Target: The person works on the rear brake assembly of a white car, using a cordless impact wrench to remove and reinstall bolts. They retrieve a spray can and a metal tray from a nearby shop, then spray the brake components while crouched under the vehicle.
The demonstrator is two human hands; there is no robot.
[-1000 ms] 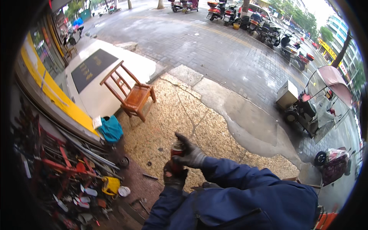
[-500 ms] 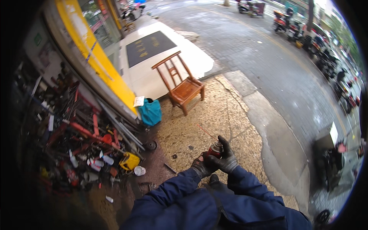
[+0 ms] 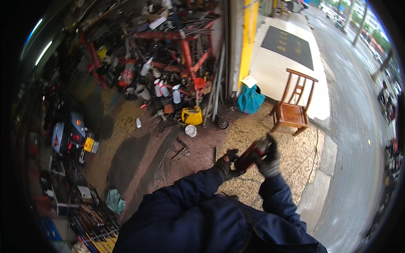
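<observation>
A dark red spray can [image 3: 250, 156] is tilted in front of my body, held between both gloved hands. My right hand [image 3: 268, 162] grips its upper part, fingers near the metallic top. My left hand [image 3: 225, 165] holds the lower end, its fingertips partly raised beside the can. The nozzle is too hidden by my right fingers to make out. Both gloves are dark grey, with dark blue sleeves behind them.
Ahead stand a wooden chair [image 3: 291, 113], a teal bag [image 3: 249, 101] and a yellow jug [image 3: 191, 114]. A cluttered red rack [image 3: 185, 50] holds parts and bottles. A scooter [image 3: 69, 135] is at left; paved street [image 3: 350, 139] runs along the right.
My view has swung left from the street into the workshop. The can has changed tilt, and its thin red straw, seen half a second ago, is no longer distinguishable. Both hands still hold it.
</observation>
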